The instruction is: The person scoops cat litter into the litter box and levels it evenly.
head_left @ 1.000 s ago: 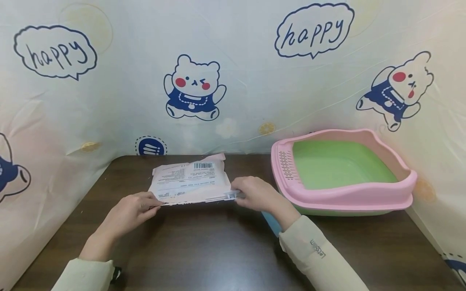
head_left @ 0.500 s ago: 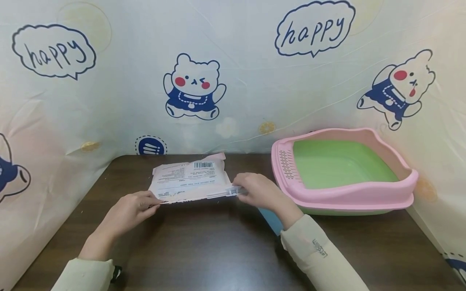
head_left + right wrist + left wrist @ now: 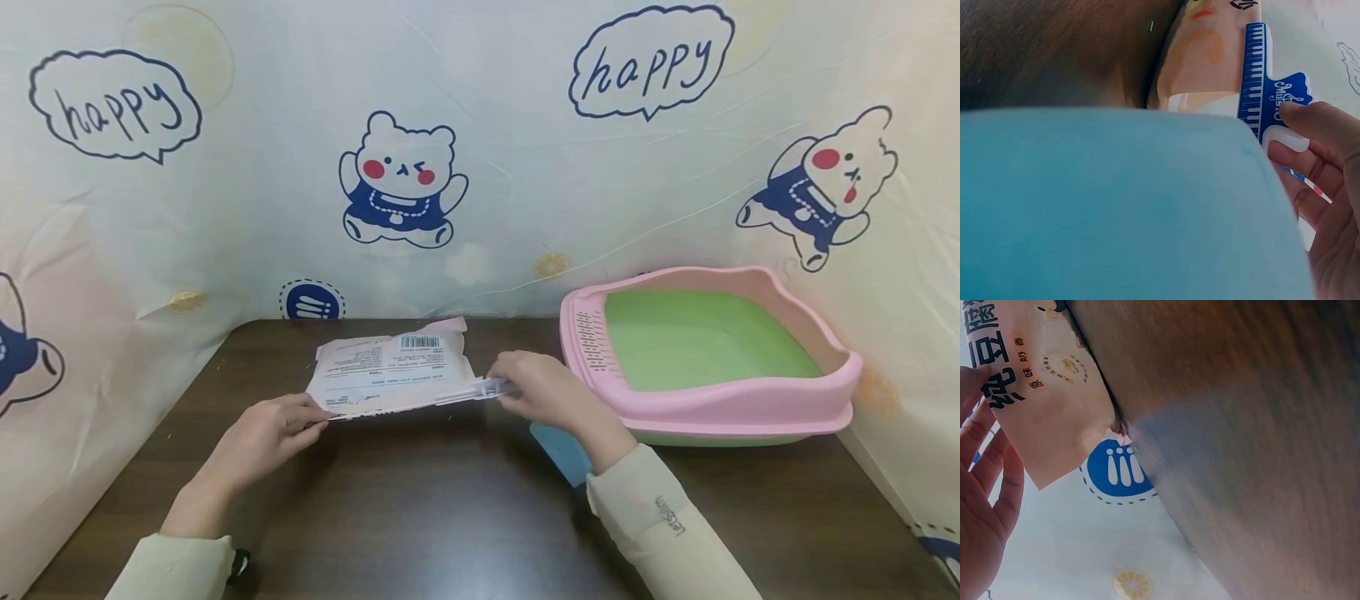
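A pink-and-white printed bag with a barcode lies towards the back of the table, its near edge lifted. My left hand pinches the near left corner; the left wrist view shows the fingers of this hand at the printed front of the bag. At the near right corner, my right hand pinches a bag clip. In the right wrist view, this blue clip with piano keys and "Music" lies along the bag's edge, the thumb of my right hand on its wide end.
A pink-rimmed green litter box stands at the right of the dark wooden table. Under my right forearm lies a flat light-blue thing, large and close in the right wrist view. A printed cloth hangs behind.
My right hand has moved a little to the right, with the clip's end and the bag's near right edge. More of the light-blue thing shows. The left hand stays almost where it was.
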Action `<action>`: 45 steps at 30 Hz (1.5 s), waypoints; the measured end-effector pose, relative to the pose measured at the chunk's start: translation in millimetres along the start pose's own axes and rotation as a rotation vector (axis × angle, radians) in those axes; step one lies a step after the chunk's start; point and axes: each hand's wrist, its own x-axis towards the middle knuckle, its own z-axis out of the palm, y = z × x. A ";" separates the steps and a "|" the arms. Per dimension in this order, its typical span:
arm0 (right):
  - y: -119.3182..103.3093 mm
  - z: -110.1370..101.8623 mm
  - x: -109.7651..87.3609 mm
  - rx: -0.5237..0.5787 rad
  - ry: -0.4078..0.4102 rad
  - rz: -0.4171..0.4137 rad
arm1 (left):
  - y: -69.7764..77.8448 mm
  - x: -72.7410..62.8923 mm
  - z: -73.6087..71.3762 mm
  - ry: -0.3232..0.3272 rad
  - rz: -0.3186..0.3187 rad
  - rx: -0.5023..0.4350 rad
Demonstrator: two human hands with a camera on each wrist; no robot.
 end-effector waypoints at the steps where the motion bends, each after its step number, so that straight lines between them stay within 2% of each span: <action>1: 1.0 -0.8 -0.9 -0.002 0.005 0.000 | 0.2 0.4 -0.2 -0.001 -0.002 -0.003; 8: 6.5 -10.1 -6.4 -0.002 0.054 0.012 | -0.2 3.8 -2.1 -0.013 -0.014 -0.018; 13: 8.4 -15.9 -12.3 0.016 0.019 0.054 | -1.2 2.1 -1.2 -0.026 -0.023 -0.028; 21: 14.2 -25.1 -20.6 0.054 0.002 0.104 | -2.5 2.6 1.3 0.017 0.010 -0.034; 24: 15.0 -27.8 -23.8 0.074 -0.004 0.127 | -2.3 2.3 1.5 0.009 -0.005 -0.037; 32: 18.1 -29.1 -32.1 0.090 0.009 0.163 | -0.3 1.8 0.6 -0.029 -0.055 -0.057; 45: 22.9 -33.3 -42.8 0.156 0.031 0.188 | -2.2 2.9 1.4 -0.004 -0.032 -0.045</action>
